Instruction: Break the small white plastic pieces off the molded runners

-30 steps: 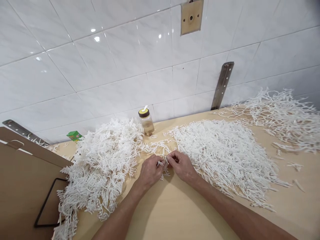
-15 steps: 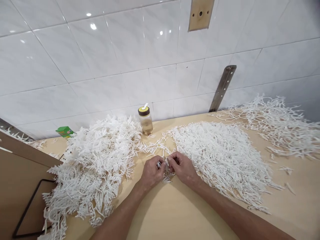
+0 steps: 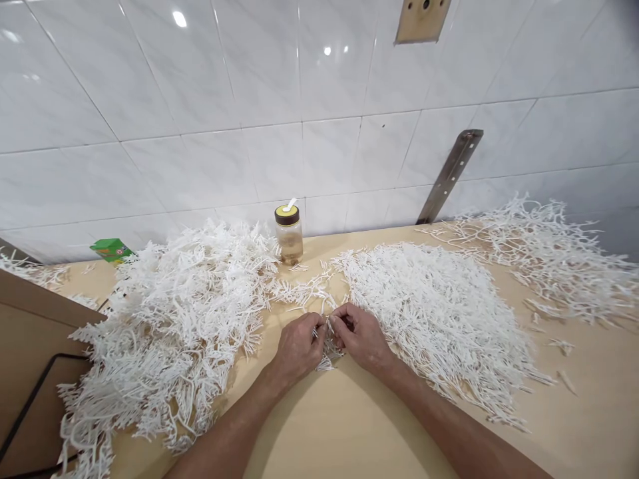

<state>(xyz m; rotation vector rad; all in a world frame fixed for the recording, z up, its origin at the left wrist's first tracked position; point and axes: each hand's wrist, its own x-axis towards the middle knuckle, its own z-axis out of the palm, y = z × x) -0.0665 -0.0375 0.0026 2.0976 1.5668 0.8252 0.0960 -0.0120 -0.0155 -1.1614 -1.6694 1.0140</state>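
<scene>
At the middle of the head view, my left hand [image 3: 300,340] is closed on a thin white branched plastic strand [image 3: 315,332]. Close against it, my right hand [image 3: 360,336] pinches thumb and fingers on the same kind of white strand; whether both grip one piece I cannot tell. Just below and between the hands lie small white strand pieces [image 3: 328,359] on the table. A thin scatter of branched white strands [image 3: 304,290] lies just beyond my fingertips. Large heaps of white strands flank me: a left heap [image 3: 174,319] and a right heap [image 3: 439,313].
A jar [image 3: 289,243] with a yellow and dark lid stands near the tiled wall [image 3: 210,166]. Beside the left heap are a green box [image 3: 110,249] and a brown board [image 3: 40,339]. More loose strands [image 3: 564,266] lie far right, and a metal bracket [image 3: 452,174] leans there.
The hands have come slightly closer together, both still pinching. The head view has shifted a little, so the left heap and green box sit further left.
</scene>
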